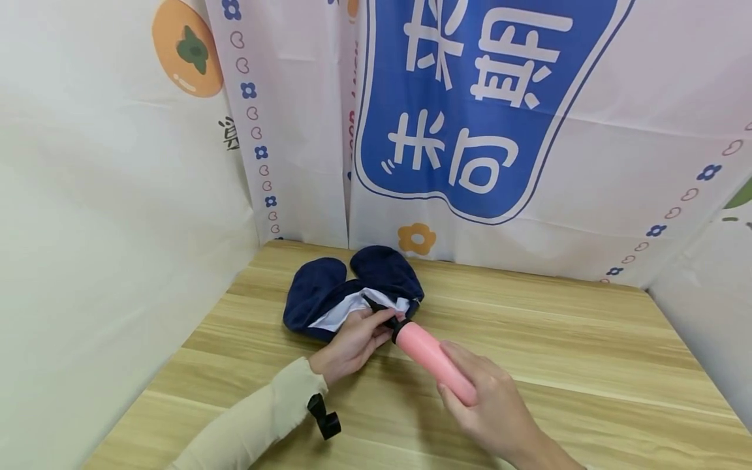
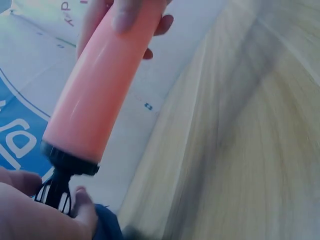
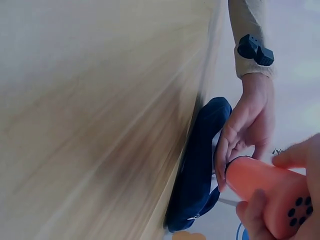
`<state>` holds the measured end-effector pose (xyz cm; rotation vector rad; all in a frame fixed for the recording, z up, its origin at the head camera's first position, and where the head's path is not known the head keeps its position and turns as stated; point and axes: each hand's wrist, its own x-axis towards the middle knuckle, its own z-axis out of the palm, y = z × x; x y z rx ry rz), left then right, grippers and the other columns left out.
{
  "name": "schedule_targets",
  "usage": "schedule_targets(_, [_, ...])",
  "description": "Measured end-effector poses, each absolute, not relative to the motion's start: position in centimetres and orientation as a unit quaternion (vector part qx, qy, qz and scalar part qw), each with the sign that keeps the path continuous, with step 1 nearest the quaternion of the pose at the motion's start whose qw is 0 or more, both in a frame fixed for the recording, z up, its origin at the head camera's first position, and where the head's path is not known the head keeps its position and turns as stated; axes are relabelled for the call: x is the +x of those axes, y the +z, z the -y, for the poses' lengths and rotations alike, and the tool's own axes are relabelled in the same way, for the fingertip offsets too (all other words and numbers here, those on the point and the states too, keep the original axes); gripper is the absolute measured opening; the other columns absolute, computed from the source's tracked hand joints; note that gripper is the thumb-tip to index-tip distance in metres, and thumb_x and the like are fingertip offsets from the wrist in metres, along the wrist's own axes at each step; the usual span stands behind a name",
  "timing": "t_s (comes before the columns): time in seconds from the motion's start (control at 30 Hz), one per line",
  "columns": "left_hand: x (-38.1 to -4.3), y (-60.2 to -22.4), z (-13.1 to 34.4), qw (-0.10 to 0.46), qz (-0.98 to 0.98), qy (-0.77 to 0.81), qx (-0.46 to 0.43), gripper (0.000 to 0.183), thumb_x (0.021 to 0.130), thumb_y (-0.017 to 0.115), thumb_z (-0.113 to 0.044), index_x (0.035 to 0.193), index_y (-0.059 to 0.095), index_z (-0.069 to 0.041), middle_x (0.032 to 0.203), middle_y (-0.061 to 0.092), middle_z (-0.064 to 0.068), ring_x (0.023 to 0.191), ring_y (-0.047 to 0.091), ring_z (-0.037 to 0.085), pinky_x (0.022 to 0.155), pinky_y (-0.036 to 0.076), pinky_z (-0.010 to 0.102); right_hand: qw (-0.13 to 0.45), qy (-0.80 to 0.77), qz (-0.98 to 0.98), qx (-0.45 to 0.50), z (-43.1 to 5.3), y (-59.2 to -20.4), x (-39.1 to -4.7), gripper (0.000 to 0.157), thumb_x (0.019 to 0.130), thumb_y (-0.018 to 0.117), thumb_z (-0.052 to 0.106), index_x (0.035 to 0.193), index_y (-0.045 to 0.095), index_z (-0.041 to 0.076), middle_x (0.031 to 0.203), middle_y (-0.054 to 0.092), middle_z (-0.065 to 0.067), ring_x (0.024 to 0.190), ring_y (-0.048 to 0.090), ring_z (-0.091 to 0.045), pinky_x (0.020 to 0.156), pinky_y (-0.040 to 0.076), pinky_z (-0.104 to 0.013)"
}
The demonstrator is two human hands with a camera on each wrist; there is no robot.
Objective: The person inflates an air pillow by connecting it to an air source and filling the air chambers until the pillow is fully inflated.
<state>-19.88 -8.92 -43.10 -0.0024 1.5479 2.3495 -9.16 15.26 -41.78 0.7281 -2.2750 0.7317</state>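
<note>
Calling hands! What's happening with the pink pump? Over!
Right hand gripping pink pump. Left hand holding black nozzle near navy pillow's white lining. No obstacle visible.

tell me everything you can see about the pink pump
The pink pump has a smooth, plastic-looking cylindrical body, a black collar and a slim black nozzle. Dark round spots dot its rear end. It is held aslant above the wooden table, nozzle towards the white lining of the navy cushion; whether the tip touches it is unclear. The right-hand grip wraps the body towards its rear, while the left-hand grip holds it around the nozzle's base.
</note>
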Motion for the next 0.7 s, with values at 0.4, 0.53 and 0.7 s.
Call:
schedule_targets(0.4, [-20.8, -43.5, 9.5, 0.113, -0.535, 0.837, -0.027, 0.038, 0.104, 0.066, -0.008, 0.133, 0.058, 0.014, 0.106, 0.079, 0.008, 0.109, 0.074, 0.015, 0.097, 0.059, 0.026, 0.201, 0.219, 0.908, 0.296, -14.4, -41.5, -10.1, 0.076, 0.081, 0.087, 0.016, 0.151, 0.057, 0.009, 0.147, 0.066, -0.007, 0.125, 0.071, -0.023, 0.096, 0.062, -0.045])
schedule_targets(0.53, [-21.6, -43.6, 10.3, 0.107, -0.532, 0.839, -0.032, 0.039, 0.104, 0.066, -0.007, 0.134, 0.058, 0.015, 0.104, 0.079, 0.008, 0.107, 0.075, 0.015, 0.098, 0.059, 0.029, 0.2, 0.2, 0.912, 0.299, -14.6, -41.4, -9.7, 0.078, 0.082, 0.087, 0.016, 0.153, 0.055, 0.01, 0.149, 0.065, -0.007, 0.125, 0.071, -0.023, 0.096, 0.062, -0.044])
schedule_targets(0.7, [-22.4, -43.1, 11.3, 0.116, -0.526, 0.842, -0.028, 0.041, 0.105, 0.064, -0.007, 0.138, 0.054, 0.015, 0.101, 0.079, 0.006, 0.105, 0.076, 0.015, 0.1, 0.059, 0.029, 0.196, 0.189, 0.913, 0.302, -16.3, -40.5, -8.2, 0.083, 0.083, 0.087, 0.017, 0.157, 0.051, 0.015, 0.15, 0.064, -0.005, 0.125, 0.071, -0.021, 0.097, 0.062, -0.043])
